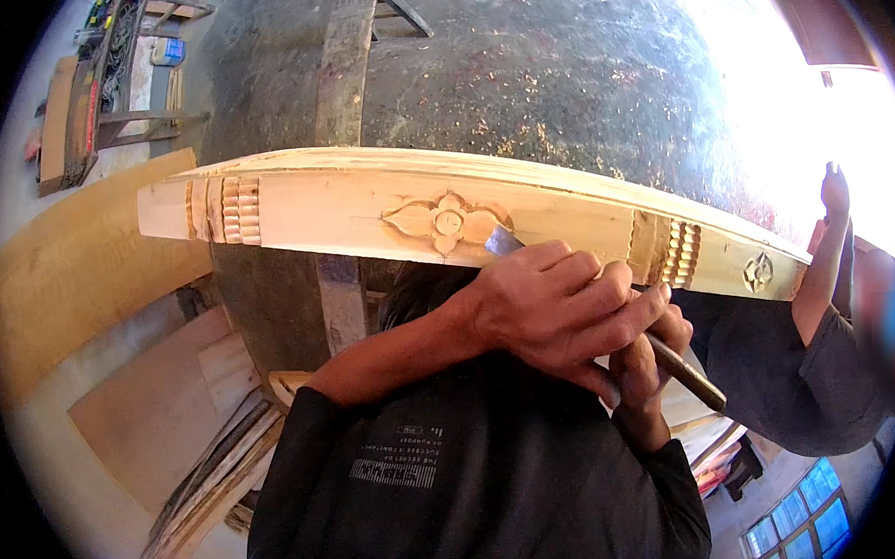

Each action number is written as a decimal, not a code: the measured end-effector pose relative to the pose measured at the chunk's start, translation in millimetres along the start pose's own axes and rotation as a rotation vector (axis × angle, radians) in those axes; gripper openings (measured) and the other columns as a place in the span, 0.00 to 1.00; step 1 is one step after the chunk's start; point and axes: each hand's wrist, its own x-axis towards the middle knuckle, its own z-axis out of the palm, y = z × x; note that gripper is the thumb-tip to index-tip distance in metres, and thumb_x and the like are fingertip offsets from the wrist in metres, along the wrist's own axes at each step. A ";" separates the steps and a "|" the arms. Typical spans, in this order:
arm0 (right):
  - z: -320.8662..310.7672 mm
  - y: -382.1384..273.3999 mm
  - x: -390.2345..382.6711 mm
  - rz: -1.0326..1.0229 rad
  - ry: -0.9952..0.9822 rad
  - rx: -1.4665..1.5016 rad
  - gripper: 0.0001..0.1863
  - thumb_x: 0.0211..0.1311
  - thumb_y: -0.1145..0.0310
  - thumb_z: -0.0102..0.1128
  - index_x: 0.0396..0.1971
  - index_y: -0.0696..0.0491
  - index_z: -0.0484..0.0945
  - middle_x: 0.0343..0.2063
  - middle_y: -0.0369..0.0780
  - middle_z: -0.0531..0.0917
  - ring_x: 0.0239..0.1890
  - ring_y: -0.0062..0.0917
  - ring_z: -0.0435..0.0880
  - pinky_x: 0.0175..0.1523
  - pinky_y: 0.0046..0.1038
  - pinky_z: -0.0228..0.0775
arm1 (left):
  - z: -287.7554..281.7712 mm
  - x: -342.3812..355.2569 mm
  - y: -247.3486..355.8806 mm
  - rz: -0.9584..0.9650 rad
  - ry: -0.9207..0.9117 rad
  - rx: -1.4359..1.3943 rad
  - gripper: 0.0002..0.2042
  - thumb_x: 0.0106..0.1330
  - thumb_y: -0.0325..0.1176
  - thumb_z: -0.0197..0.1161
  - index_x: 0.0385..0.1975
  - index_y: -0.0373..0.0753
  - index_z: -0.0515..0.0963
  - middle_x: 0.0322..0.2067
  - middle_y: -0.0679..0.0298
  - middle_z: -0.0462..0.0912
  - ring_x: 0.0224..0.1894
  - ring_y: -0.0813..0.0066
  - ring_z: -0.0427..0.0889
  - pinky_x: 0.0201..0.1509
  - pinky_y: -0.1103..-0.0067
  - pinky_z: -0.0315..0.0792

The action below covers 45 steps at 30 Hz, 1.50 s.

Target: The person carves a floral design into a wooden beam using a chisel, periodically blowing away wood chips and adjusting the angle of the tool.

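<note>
The chisel (686, 371) is held two-handed; the left grip (549, 310) is clenched over its fore part, near the blade, and the right grip (646, 361) appears to be wrapped round the handle, though the left fingers hide part of it; the beam (330, 213) lies crosswise in front of the person, over a plank (343, 69), with its pale carved face toward the body; the blade stands at the lower right of the flower (449, 224), against or just beside its right petal, and I cannot tell whether the edge is biting; ribbed bands (241, 211) flank the flower on both sides, and a smaller flower (758, 272) sits further right; shavings (521, 136) dot the floor (430, 100) beyond; a co-worker (796, 374) is close by at the right.

The step in hand looks like trimming round the petal's outline, the main shape being already cut; the next move likely calls for a short, shallow push, with the left grip braking the blade so that it does not slip across the raised petal.
</note>
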 end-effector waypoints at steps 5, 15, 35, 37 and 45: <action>-7.1 -7.1 14.3 0.056 -0.043 0.133 0.16 0.60 0.61 0.72 0.33 0.61 0.88 0.26 0.45 0.90 0.25 0.30 0.90 0.32 0.33 0.81 | 7.1 -2.2 0.2 -0.028 0.125 0.016 0.42 0.58 0.74 0.64 0.60 0.42 0.84 0.40 0.65 0.86 0.26 0.78 0.77 0.28 0.79 0.65; -9.2 -15.5 33.2 -0.089 -0.096 0.185 0.14 0.58 0.66 0.72 0.37 0.63 0.89 0.24 0.46 0.88 0.24 0.35 0.89 0.32 0.34 0.80 | 12.0 -2.5 0.4 -0.033 0.251 0.073 0.38 0.59 0.72 0.64 0.55 0.44 0.86 0.36 0.67 0.86 0.23 0.80 0.75 0.24 0.80 0.62; -3.1 -17.7 38.3 -0.084 -0.046 0.146 0.12 0.59 0.68 0.71 0.25 0.62 0.84 0.19 0.40 0.84 0.21 0.22 0.81 0.30 0.28 0.71 | 14.1 -3.1 -0.8 -0.050 0.292 0.050 0.38 0.58 0.69 0.64 0.55 0.41 0.87 0.34 0.68 0.86 0.22 0.82 0.76 0.24 0.80 0.61; -3.2 -13.5 36.4 -0.089 -0.047 0.143 0.11 0.57 0.68 0.72 0.26 0.61 0.85 0.18 0.41 0.83 0.20 0.25 0.82 0.29 0.30 0.72 | 14.0 -3.6 -1.4 -0.044 0.279 0.066 0.36 0.59 0.66 0.65 0.56 0.40 0.87 0.34 0.68 0.87 0.23 0.83 0.77 0.24 0.80 0.61; -5.7 -4.5 33.9 -0.116 -0.076 0.105 0.10 0.53 0.67 0.75 0.29 0.58 0.87 0.18 0.43 0.83 0.20 0.31 0.84 0.28 0.33 0.76 | 13.2 -3.4 -1.9 -0.062 0.275 0.083 0.34 0.60 0.62 0.66 0.56 0.39 0.87 0.34 0.67 0.87 0.22 0.82 0.78 0.24 0.80 0.62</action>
